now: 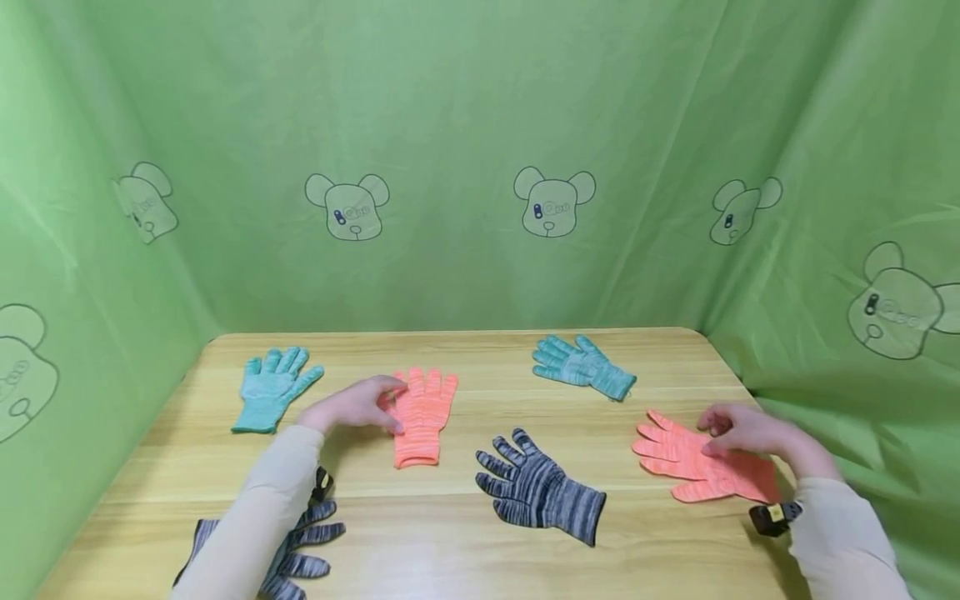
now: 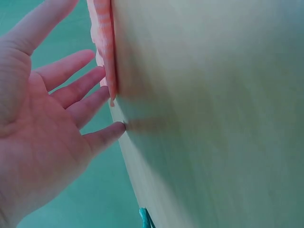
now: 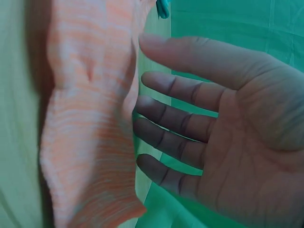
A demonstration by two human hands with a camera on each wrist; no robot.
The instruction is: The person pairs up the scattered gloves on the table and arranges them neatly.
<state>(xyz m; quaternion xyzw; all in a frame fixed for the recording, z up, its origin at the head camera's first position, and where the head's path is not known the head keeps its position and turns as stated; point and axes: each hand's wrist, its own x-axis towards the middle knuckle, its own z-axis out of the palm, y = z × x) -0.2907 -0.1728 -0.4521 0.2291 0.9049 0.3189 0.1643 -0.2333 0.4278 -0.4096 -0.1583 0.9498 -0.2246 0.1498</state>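
Note:
In the head view my left hand (image 1: 358, 405) is at the left edge of a coral-orange knitted glove (image 1: 424, 417), which lies flat with its fingers pointing away. The left wrist view shows that hand's fingers spread and its fingertips close beside the orange glove (image 2: 103, 35); whether they touch is unclear. My right hand (image 1: 753, 433) is over a second orange glove (image 1: 727, 467), lying with its fingers to the left. In the right wrist view the right hand (image 3: 228, 123) has thumb and fingers apart, at the edge of the orange glove (image 3: 95, 118), with nothing gripped.
A striped grey-black glove (image 1: 543, 487) lies at front centre; another striped glove (image 1: 303, 554) is partly hidden under my left forearm. Teal gloves lie at the back left (image 1: 270, 387) and back right (image 1: 585, 367). Green curtains (image 1: 450, 275) surround the wooden table (image 1: 420, 533).

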